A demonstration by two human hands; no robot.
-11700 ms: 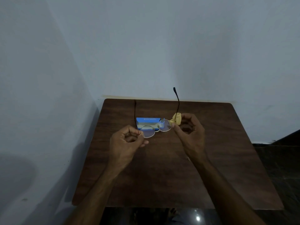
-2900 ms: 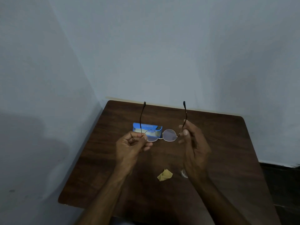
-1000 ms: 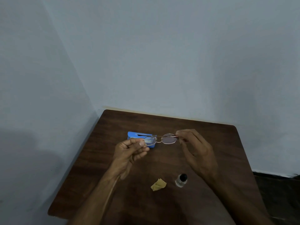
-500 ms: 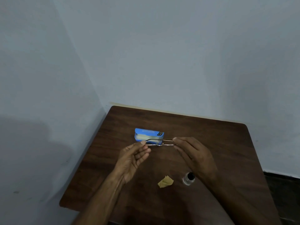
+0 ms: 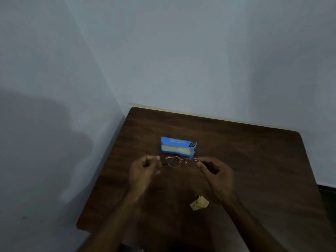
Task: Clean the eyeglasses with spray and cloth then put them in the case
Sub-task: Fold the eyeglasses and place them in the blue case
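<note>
I have the eyeglasses (image 5: 182, 161) at the centre of the frame, held low over the table (image 5: 254, 160) and just below the blue case (image 5: 178, 144). The case lies with its pale inside showing toward me. The arms of the glasses look folded, with one dark tip poking out below the left lens, so I judge they are lined up lengthwise with the case for a short carry in. The yellow cloth (image 5: 199, 205) sits crumpled at lower centre-right, well apart from both hands, which suggests to me that the wiping is done. My right hand (image 5: 216, 174) pinches the right end of the frame between thumb and forefinger, its other fingers loosely curled beneath. My left hand (image 5: 143, 171) has its fingers curled in, one fingertip (image 5: 157, 158) just beside the left rim. In this dim light I cannot tell whether it grips the frame or only hovers next to it.
</note>
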